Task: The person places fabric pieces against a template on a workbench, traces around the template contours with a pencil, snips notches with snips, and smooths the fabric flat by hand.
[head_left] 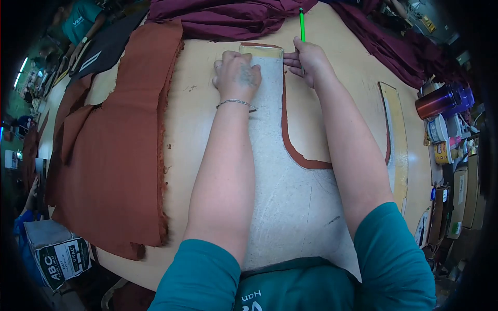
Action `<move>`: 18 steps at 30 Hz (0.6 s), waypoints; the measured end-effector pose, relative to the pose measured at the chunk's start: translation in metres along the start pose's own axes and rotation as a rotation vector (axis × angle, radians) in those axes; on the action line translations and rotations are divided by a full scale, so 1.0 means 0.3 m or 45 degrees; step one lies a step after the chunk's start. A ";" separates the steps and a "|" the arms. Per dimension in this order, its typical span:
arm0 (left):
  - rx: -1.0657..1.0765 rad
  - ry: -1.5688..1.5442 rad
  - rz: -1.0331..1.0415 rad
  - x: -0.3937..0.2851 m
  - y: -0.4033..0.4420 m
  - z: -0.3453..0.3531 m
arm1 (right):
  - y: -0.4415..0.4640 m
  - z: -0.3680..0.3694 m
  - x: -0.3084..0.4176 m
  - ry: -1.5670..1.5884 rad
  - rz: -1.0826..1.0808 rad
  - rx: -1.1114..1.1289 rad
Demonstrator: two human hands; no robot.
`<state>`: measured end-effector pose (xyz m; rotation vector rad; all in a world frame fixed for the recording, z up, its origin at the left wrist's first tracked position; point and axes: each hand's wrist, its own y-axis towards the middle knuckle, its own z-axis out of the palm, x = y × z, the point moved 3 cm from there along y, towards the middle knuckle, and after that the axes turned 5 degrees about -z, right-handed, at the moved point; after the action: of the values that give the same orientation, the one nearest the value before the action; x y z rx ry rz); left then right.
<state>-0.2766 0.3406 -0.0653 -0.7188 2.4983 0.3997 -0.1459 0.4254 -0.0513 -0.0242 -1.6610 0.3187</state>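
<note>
A large pale grey pattern template (275, 207) with a curved cut-out lies on rust-brown cloth (294, 155), which shows as a strip along the template's edge. My left hand (238, 75) presses down near the template's narrow top end, fingers bent and thumb apart. A yellowish band (267, 52) crosses that end. In my right hand (309, 59) a green pen (302, 26) stands nearly upright, pinched between thumb and fingers. The lower fingers of this hand are beside the template's upper right edge. Its writing tip is hard to make out.
More rust-brown cloth (119, 171) with frayed edges lies at left on the table (194, 103). Maroon fabric (223, 18) is bunched along the far side. A tumbler (436, 101) and tubs (438, 129) stand at right. A co-worker (83, 23) is at far left.
</note>
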 end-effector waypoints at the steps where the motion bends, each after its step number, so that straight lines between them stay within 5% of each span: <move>1: 0.066 0.039 0.016 -0.009 -0.008 -0.006 | -0.002 0.001 0.004 -0.061 -0.029 -0.003; 4: -0.004 0.120 0.114 -0.017 -0.018 0.025 | 0.048 0.008 0.028 -0.259 -0.379 -0.067; 7: -0.016 0.166 0.101 -0.019 -0.027 0.037 | 0.151 0.096 0.014 0.047 -0.715 -0.001; 14: 0.121 0.166 0.058 -0.005 -0.017 0.048 | 0.250 0.226 -0.047 0.134 -0.677 0.335; 18: 0.151 0.208 0.055 -0.009 -0.020 0.048 | 0.231 0.220 -0.019 -0.045 -0.705 0.195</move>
<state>-0.2657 0.3426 -0.0764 -0.6760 2.6687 0.2131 -0.2217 0.4780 -0.0775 0.5492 -1.6021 0.0226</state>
